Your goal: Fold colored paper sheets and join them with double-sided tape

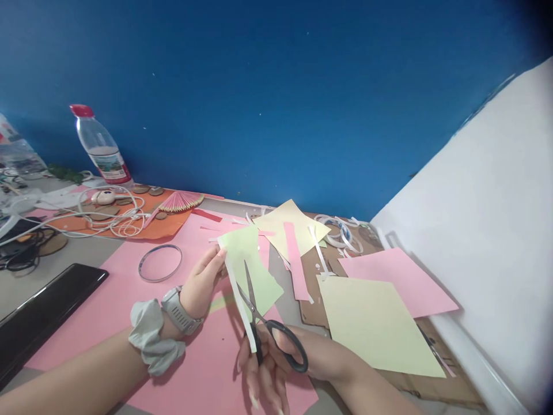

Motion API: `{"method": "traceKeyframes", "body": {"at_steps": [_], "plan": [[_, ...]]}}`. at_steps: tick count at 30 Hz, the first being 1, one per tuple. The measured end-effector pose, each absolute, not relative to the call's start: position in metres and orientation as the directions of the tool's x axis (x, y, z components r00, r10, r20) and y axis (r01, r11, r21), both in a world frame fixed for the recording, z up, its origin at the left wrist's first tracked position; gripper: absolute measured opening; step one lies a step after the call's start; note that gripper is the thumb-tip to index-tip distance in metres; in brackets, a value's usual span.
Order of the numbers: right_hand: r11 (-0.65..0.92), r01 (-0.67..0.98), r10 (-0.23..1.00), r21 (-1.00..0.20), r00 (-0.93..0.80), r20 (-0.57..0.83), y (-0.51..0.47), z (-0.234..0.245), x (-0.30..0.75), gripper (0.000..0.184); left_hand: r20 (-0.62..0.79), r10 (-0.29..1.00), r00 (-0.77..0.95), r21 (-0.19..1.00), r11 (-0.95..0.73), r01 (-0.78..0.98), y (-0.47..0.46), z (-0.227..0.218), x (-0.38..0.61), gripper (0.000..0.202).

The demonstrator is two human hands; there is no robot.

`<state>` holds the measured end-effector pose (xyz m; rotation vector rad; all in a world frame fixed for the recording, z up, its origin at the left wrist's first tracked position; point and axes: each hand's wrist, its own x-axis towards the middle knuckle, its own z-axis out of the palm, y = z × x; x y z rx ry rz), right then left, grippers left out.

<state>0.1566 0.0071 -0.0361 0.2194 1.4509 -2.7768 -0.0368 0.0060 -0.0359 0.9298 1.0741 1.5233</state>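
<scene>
Green paper: (244,248) held up over the right part of the big pink sheet (209,363), tilted, so it's not lying flat.
Pale strip: (248,329) seen along the green paper's left edge, with its lower end dangled past the scissors, also over the big pink sheet.
Left hand: (206,276) the green paper's upper left corner is pinched by it, thumb on top. A grey watch (179,311) and a pale grey scrunchie (155,337) are worn on that arm.
Right hand: (270,363) turned kinda palm-up, with the scissors (254,313) gripped by their black handles, a few fingers left loosely curled.
Blades: spread apart and pointed away from the wearer, right by the strip. Whether any paper is caught between them can't really be told.
Metal hoop: (161,280) laid on the big pink sheet, left of the hands.
Left of the big pink sheet: a black glossy device (52,311) is parked there, its near side cut off by the view.
Beyond the big pink sheet, far left: an orange sheet (170,227) is topped with a pleated pink fan (181,200) and tangled white cable (129,225).
Right of the big pink sheet: brown cardboard (313,305) is partly covered by a pale yellow sheet (380,323) and a smaller pink sheet (397,276).
</scene>
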Motion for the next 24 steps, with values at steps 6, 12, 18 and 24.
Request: {"method": "traceKeyframes", "body": {"at_steps": [6, 12, 18, 24], "plan": [[-0.575, 0.082, 0.051, -0.814, -0.989, -0.136, 0.007, -0.034, 0.156, 0.074, 0.116, 0.969, -0.216, 0.980, -0.148, -0.135, 0.005, -0.034, -0.037, 0.025], [-0.562, 0.028, 0.158, -0.827, -0.977, -0.140, 0.002, -0.032, 0.155, 0.071, 0.285, 0.917, -0.277, 0.957, -0.258, 0.133, 0.001, -0.029, -0.036, 0.022], [-0.529, 0.031, 0.196, -0.848, -0.968, -0.158, 0.000, -0.029, 0.154, 0.068, 0.365, 0.883, -0.295, 0.890, -0.238, 0.389, -0.005, -0.024, -0.037, 0.011], [-0.507, 0.071, 0.171, -0.859, -0.968, -0.181, 0.002, -0.026, 0.155, 0.069, 0.157, 0.960, -0.231, 0.948, -0.081, 0.307, -0.021, -0.021, -0.023, 0.027]]}}
